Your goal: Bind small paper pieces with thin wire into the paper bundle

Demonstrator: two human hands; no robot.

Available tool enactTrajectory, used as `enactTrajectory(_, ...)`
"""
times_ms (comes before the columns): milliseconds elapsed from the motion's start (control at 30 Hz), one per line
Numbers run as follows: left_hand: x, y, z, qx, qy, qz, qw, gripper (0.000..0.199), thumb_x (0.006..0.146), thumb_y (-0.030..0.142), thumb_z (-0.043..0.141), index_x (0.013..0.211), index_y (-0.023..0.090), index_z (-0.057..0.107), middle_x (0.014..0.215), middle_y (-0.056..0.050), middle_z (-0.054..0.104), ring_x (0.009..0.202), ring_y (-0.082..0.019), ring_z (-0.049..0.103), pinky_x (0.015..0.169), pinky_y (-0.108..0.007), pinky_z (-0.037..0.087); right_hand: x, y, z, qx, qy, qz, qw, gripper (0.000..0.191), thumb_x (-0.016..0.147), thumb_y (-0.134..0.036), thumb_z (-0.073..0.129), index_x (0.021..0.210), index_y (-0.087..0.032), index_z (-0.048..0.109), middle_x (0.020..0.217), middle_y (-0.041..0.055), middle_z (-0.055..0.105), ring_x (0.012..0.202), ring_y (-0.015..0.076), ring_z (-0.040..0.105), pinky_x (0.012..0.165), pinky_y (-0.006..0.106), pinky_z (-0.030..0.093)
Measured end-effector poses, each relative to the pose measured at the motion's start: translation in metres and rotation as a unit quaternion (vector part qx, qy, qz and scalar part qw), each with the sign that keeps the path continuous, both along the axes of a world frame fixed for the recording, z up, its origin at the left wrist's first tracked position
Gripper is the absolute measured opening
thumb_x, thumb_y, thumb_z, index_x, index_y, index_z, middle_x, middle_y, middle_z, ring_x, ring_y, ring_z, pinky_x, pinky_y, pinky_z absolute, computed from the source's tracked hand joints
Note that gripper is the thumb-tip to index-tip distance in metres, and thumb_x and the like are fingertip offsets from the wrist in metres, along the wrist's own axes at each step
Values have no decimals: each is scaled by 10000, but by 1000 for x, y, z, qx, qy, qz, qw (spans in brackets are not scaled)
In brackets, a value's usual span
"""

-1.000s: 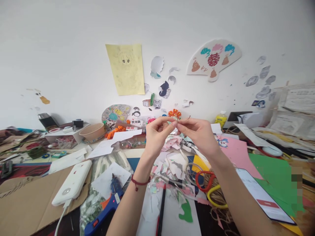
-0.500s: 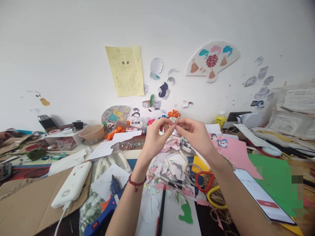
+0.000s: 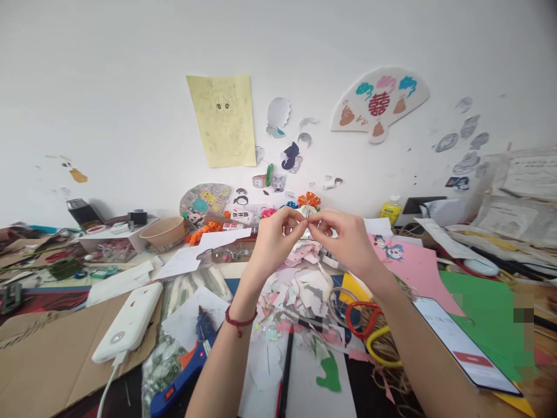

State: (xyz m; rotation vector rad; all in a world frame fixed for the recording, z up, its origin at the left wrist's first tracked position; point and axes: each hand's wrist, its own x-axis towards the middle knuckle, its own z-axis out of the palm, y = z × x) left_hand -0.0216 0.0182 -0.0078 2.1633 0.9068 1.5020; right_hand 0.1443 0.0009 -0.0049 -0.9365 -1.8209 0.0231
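Note:
My left hand (image 3: 275, 241) and my right hand (image 3: 346, 238) are raised in the middle, over the paper scraps. Thumb and forefinger are pinched on each hand, and the fingertips nearly meet. Whatever sits between them is too small to make out. Below lies a heap of torn paper scraps (image 3: 311, 287) in white, pink and green. Just behind the fingertips is an orange flower-like cluster (image 3: 308, 200). A dark pencil (image 3: 287, 360) lies on white paper below, between my forearms.
At left are a blue hot glue gun (image 3: 191, 366), a white power bank (image 3: 128, 325) on cardboard, and a tan bowl (image 3: 163, 233). On the right lie red-handled scissors (image 3: 363, 319), a phone (image 3: 470, 348) and green paper (image 3: 483, 307). A yellow bottle (image 3: 390, 212) stands near the wall.
The view has shifted very slightly. Both hands keep their pinch at nearly the same place, with the fingertips and wrists turned only a little.

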Motion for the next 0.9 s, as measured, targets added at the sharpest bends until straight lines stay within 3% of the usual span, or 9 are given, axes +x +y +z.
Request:
enactTrajectory(167,2,1,-2,14,-19,7,1000,120,890,244,638,995,192,613,623,59,566,594,-102,486,607,-227,362,0,-2,1,-10,16,13,1000,125,821,-111,608,852,-162,718,675,-10,648,573,95,517,573,222,414)
enactTrajectory(267,2,1,-2,38,-26,-1,999,79,888,224,640,954,187,659,618,52,556,586,-97,454,607,-228,360,1,-1,1,-49,39,40,997,109,835,-142,609,865,-163,712,657,-16,642,580,100,551,579,220,435)
enactTrajectory(433,3,-1,-1,52,-51,-18,997,41,875,219,657,871,178,658,604,51,538,576,-92,416,588,-231,341,5,3,1,-140,98,115,979,183,894,-320,619,891,-159,706,725,5,651,582,106,578,553,227,469)
enactTrajectory(567,3,0,-1,43,-43,-30,998,46,884,225,646,873,181,640,592,58,512,563,-90,387,571,-236,319,6,6,-1,-179,136,157,962,267,890,-416,646,874,-159,715,642,-11,601,537,100,557,505,222,451)
enactTrajectory(900,4,2,-3,80,-65,-29,994,21,876,188,658,873,187,637,603,60,545,561,-79,413,573,-231,344,-3,11,-8,-167,272,234,919,178,860,-331,716,806,-162,729,596,-22,592,484,81,533,487,221,451)
